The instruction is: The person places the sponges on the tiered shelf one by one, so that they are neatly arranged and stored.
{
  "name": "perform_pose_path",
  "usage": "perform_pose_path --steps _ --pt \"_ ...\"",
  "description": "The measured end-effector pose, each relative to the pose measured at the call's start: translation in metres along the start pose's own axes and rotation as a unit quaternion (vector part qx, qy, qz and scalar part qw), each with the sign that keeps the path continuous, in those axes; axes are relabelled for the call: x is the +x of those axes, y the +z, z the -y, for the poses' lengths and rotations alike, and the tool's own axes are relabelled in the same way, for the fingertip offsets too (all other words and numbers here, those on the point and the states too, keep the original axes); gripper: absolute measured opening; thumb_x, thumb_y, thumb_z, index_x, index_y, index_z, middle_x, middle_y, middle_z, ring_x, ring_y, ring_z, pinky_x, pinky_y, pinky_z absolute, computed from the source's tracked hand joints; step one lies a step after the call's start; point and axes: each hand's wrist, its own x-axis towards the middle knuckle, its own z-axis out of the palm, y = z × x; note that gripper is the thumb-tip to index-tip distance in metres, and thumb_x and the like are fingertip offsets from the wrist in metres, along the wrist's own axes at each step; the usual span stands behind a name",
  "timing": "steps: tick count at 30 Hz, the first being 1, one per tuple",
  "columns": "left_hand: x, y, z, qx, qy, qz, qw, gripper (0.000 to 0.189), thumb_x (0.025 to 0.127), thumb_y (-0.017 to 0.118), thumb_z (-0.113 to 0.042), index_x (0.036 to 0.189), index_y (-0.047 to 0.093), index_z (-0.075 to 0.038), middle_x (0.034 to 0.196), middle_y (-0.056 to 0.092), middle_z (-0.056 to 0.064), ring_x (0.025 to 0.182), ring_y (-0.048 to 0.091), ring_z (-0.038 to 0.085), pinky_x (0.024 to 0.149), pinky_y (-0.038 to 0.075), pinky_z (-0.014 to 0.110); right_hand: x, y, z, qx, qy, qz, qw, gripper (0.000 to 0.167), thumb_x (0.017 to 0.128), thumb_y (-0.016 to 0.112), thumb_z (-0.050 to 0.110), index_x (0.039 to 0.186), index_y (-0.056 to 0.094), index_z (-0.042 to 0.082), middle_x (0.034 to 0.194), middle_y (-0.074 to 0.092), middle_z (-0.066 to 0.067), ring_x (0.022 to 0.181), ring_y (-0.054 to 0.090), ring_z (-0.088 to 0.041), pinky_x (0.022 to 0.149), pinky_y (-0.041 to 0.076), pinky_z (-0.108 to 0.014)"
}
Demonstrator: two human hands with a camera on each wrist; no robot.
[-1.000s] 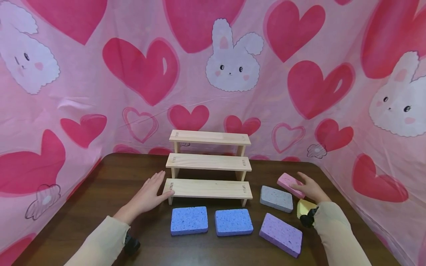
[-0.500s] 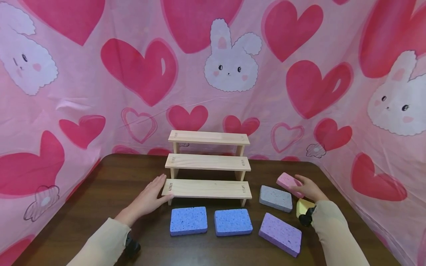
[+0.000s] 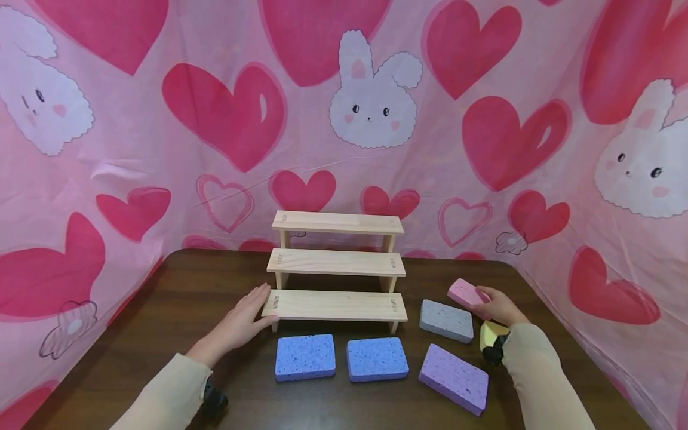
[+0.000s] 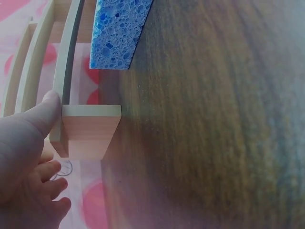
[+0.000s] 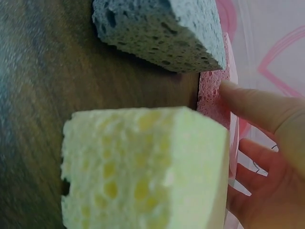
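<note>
My right hand [image 3: 500, 306] pinches a pink sponge [image 3: 464, 292] at the right of the table, thumb on its near side and fingers over the far side. In the right wrist view the thumb presses the pink sponge [image 5: 212, 90], while the other fingers are partly hidden behind it. A grey sponge [image 3: 447, 321] and a partly covered yellow sponge [image 3: 491, 335] lie close by. My left hand [image 3: 239, 319] rests at the left end of a three-step wooden shelf [image 3: 335, 305]. Its fingers are fairly straight, and the thumb [image 4: 51, 101] touches the lowest board.
Before the shelf lie two blue sponges, one on the left [image 3: 305, 357] and one on the right [image 3: 377, 359]. A purple sponge [image 3: 454, 379] lies at an angle beside them. A pink cloth [image 3: 376, 167] with hearts and rabbits hangs around the brown table [image 3: 322, 406].
The right hand's raised fingers have come down and drawn in around the pink sponge. The left hand has slid slightly down along the shelf's end. The sponges lie where they were.
</note>
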Motion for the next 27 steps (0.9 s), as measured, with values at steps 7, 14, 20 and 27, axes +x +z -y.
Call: perform_pose_path --steps 7,14,20,27 --pt "-0.0003 -0.0006 -0.0003 0.005 -0.006 0.008 0.9999 0.072 0.087 0.064 -0.032 0.139 0.032 0.007 0.143 0.029 0.024 0.131 0.023 0.041 0.104 0.02 0.053 0.0024 -0.0009 -0.0045 0.003 0.02 0.011 0.9997 0.072 0.087 0.063 0.028 0.14 0.027 -0.005 0.133 0.027 -0.039 0.115 0.03 -0.055 0.089 0.026 -0.07" --pt "-0.0003 -0.0012 -0.0015 -0.01 -0.014 0.014 0.9998 0.07 0.087 0.064 -0.031 0.14 0.033 0.004 0.144 0.03 0.022 0.131 0.024 0.041 0.101 0.023 0.057 0.003 -0.0005 -0.0067 0.002 0.024 0.008 0.9997 0.07 0.087 0.063 0.025 0.139 0.027 -0.007 0.132 0.027 -0.04 0.114 0.03 -0.055 0.089 0.025 -0.069" --pt "-0.0012 0.0004 -0.0015 -0.01 -0.009 0.014 0.9998 0.068 0.087 0.064 -0.028 0.14 0.034 0.003 0.144 0.03 0.022 0.131 0.025 0.041 0.101 0.025 0.057 0.0005 0.0001 -0.007 0.001 0.022 -0.002 0.9998 0.07 0.086 0.064 0.026 0.138 0.029 -0.007 0.133 0.026 -0.04 0.117 0.027 -0.056 0.091 0.024 -0.069" --pt "-0.0013 -0.0005 -0.0027 -0.013 -0.014 0.013 0.9997 0.068 0.087 0.064 -0.027 0.14 0.033 0.003 0.144 0.029 0.022 0.131 0.025 0.041 0.101 0.025 0.057 -0.0024 -0.0012 -0.0065 0.012 0.032 0.001 0.9994 0.073 0.086 0.064 0.029 0.139 0.028 -0.006 0.135 0.025 -0.039 0.118 0.025 -0.055 0.091 0.023 -0.07"
